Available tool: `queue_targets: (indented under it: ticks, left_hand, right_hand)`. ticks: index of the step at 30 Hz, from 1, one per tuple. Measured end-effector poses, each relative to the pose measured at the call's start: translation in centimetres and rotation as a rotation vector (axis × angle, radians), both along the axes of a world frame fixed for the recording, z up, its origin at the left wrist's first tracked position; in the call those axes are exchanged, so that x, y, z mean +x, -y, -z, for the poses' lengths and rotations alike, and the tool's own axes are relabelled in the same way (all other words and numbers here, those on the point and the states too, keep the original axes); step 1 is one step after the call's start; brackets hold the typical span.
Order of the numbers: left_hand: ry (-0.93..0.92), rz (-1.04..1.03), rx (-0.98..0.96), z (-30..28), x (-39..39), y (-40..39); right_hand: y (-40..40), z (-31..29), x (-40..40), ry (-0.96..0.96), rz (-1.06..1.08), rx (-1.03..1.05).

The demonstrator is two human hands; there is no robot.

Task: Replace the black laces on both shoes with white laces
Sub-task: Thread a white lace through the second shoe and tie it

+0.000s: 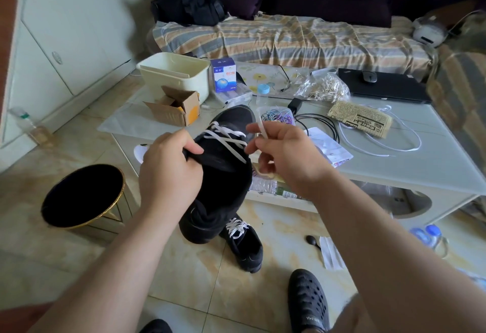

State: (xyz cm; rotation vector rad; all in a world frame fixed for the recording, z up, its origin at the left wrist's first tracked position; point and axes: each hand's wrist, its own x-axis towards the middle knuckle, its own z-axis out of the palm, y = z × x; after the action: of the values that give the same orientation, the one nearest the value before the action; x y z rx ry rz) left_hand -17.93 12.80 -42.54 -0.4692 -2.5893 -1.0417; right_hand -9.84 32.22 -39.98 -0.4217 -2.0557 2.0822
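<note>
A black shoe (226, 172) is held up in front of me, toe pointing away over the table edge. A white lace (226, 136) crosses its front eyelets. My left hand (168, 172) grips the shoe's left collar edge. My right hand (286, 154) pinches the free end of the white lace, which sticks up between thumb and forefinger. A second black shoe (244, 243) with white laces lies on the floor below. Another white lace (378, 146) lies looped on the table at the right.
The low glass-topped table (420, 169) carries a cream bin (173, 75), an open cardboard box (173, 106), a blue-white carton (224, 75), a laptop (384, 85), newspaper and cables. A black gold-rimmed bin (81, 196) stands on the floor at left. My sandalled foot (307, 301) is below.
</note>
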Motion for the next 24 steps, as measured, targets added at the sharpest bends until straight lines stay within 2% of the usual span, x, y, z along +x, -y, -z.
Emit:
queue_targets:
  ticks: [7, 14, 17, 24]
  left_hand:
    - [0.142, 0.044, 0.035, -0.6, 0.9, -0.5]
    - [0.277, 0.143, 0.115, -0.5, 1.4, -0.7]
    - [0.244, 0.138, 0.116, -0.6, 1.4, -0.8]
    - [0.037, 0.089, 0.144, -0.7, 1.1, -0.6]
  right_hand:
    - [0.5, -0.2, -0.4, -0.098, 0.019, 0.151]
    - [0.4, 0.5, -0.4, -0.023, 0.047, 0.418]
    - [0.3, 0.8, -0.3, -0.031, 0.041, 0.443]
    - [0.5, 0.5, 0.2, -0.049, 0.023, 0.535]
